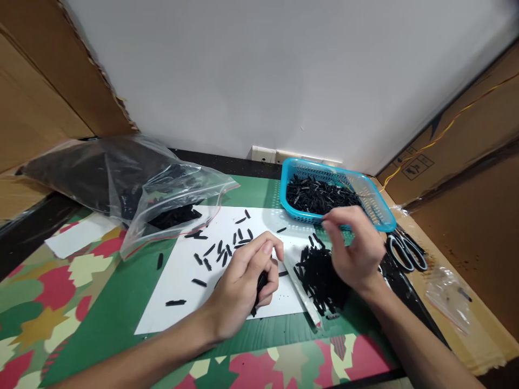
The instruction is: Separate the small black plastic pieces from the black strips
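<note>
My left hand (247,281) is curled closed over the white paper, wrapped round several small black strips (261,283) that show between its fingers and palm. To its right, my right hand (357,248) is raised with thumb and forefinger pinched together in front of the blue basket (385,217). Whatever lies in that pinch is too small to make out. Below the right hand is a heap of black strips (320,281). More loose black strips (225,253) lie scattered on the white paper (162,308), beyond and left of my left hand.
A clear zip bag (133,178) full of black strips lies open-mouthed at the left. The basket by the wall also holds many strips. Scissors (405,253) and a small clear bag (448,300) lie at the right. A narrow white strip (302,294) borders the heap.
</note>
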Demonstrator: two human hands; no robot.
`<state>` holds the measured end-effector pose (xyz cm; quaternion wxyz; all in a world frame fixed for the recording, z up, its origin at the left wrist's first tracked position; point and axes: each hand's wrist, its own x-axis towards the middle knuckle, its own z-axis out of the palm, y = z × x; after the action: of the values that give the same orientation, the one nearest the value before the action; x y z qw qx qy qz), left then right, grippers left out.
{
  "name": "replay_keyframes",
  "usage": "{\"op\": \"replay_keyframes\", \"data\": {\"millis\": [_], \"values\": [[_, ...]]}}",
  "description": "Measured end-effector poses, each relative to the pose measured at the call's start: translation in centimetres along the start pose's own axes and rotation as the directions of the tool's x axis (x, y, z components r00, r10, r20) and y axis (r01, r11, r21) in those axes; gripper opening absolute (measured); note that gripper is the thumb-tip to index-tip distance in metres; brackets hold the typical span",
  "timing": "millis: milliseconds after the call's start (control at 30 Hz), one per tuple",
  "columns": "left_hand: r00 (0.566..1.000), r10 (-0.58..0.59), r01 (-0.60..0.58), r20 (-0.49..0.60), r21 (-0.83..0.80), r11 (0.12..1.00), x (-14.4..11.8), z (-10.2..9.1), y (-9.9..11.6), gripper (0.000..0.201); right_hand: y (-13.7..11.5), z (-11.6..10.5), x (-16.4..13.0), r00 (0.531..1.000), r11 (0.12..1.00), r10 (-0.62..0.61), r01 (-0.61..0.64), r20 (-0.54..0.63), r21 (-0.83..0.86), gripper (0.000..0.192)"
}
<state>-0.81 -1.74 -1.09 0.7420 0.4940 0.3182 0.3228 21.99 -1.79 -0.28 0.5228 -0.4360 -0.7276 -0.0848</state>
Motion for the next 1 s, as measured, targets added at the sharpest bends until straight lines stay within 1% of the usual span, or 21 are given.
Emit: {"op": "replay_keyframes", "data": {"millis": [67, 133, 167, 200, 233, 300, 367, 433, 467, 533, 600, 667, 767, 833, 900, 967, 1000], "values": [[1.000, -0.026, 0.025, -0.015, -0.040, 0.999, -0.1, 0.0, 0.2, 0.035, 1.9, -0.9, 0.7, 0.987, 0.972, 0.119, -0.138, -0.109, -0.188, 0.010], [0.998, -0.068, 0.067, -0.017, -0.065, 0.996, -0.1, 0.1, 0.4, 0.039, 3.5, -1.6, 1.2, 0.975, 0.901, 0.197, -0.222, -0.104, -0.373, 0.005], [0.995, -0.098, 0.097, -0.013, -0.068, 0.993, -0.1, 0.1, 0.5, 0.042, 3.9, -1.7, 1.3, 0.968, 0.878, 0.234, -0.252, -0.094, -0.407, 0.009], [0.992, -0.128, 0.127, -0.005, -0.063, 0.990, -0.1, 0.0, 0.5, 0.045, 4.0, -1.7, 1.4, 0.961, 0.874, 0.265, -0.272, -0.074, -0.402, 0.014], [0.989, -0.150, 0.150, 0.004, -0.053, 0.987, 0.0, 0.0, 0.6, 0.049, 3.8, -1.6, 1.4, 0.956, 0.888, 0.289, -0.285, -0.044, -0.361, 0.018], [0.986, -0.164, 0.164, 0.034, -0.026, 0.986, 0.0, 0.0, 0.5, 0.055, 2.3, -1.0, 1.1, 0.954, 0.939, 0.298, -0.285, 0.041, -0.191, 0.014], [0.985, -0.155, 0.156, 0.076, -0.009, 0.988, 0.1, -0.1, 0.2, 0.059, 0.0, -0.2, 0.8, 0.948, 0.964, 0.251, -0.263, 0.195, 0.039, 0.009], [0.983, -0.157, 0.160, 0.100, -0.017, 0.987, 0.1, -0.1, -0.1, 0.059, -2.3, 0.4, 0.4, 0.913, 0.925, 0.142, -0.259, 0.383, 0.276, 0.007], [0.982, -0.160, 0.164, 0.099, -0.028, 0.986, 0.1, -0.1, -0.2, 0.059, -3.3, 0.7, 0.2, 0.887, 0.897, 0.100, -0.276, 0.451, 0.345, 0.006], [0.983, -0.164, 0.167, 0.083, -0.036, 0.985, 0.0, -0.1, -0.4, 0.058, -4.5, 1.3, -0.2, 0.853, 0.856, 0.043, -0.300, 0.520, 0.421, 0.006], [0.984, -0.165, 0.167, 0.066, -0.026, 0.986, -0.1, -0.1, -0.5, 0.058, -4.9, 1.7, -0.6, 0.848, 0.847, 0.019, -0.295, 0.530, 0.442, 0.008], [0.983, -0.175, 0.176, 0.051, -0.025, 0.984, -0.1, -0.1, -0.6, 0.058, -4.8, 2.1, -1.0, 0.861, 0.857, -0.016, -0.250, 0.508, 0.451, 0.009], [0.982, -0.183, 0.185, 0.045, -0.046, 0.982, 0.1, -0.1, -0.5, 0.060, -4.4, 2.4, -1.6, 0.893, 0.900, -0.090, -0.116, 0.440, 0.420, 0.011], [0.981, -0.188, 0.191, 0.056, -0.064, 0.980, 0.2, -0.1, -0.4, 0.059, -4.2, 2.5, -1.9, 0.912, 0.937, -0.133, -0.013, 0.388, 0.350, 0.013], [0.978, -0.201, 0.206, 0.056, -0.091, 0.974, 0.4, 0.0, -0.3, 0.056, -4.1, 2.6, -2.1, 0.921, 0.955, -0.165, 0.060, 0.353, 0.290, 0.014], [0.975, -0.217, 0.220, 0.039, -0.110, 0.969, 0.5, 0.0, -0.1, 0.050, -4.1, 2.5, -2.0, 0.929, 0.957, -0.165, 0.070, 0.331, 0.281, 0.013], [0.974, -0.224, 0.226, 0.030, -0.114, 0.968, 0.5, 0.0, 0.0, 0.047, -4.1, 2.4, -1.9, 0.935, 0.955, -0.145, 0.047, 0.324, 0.293, 0.012]]}}
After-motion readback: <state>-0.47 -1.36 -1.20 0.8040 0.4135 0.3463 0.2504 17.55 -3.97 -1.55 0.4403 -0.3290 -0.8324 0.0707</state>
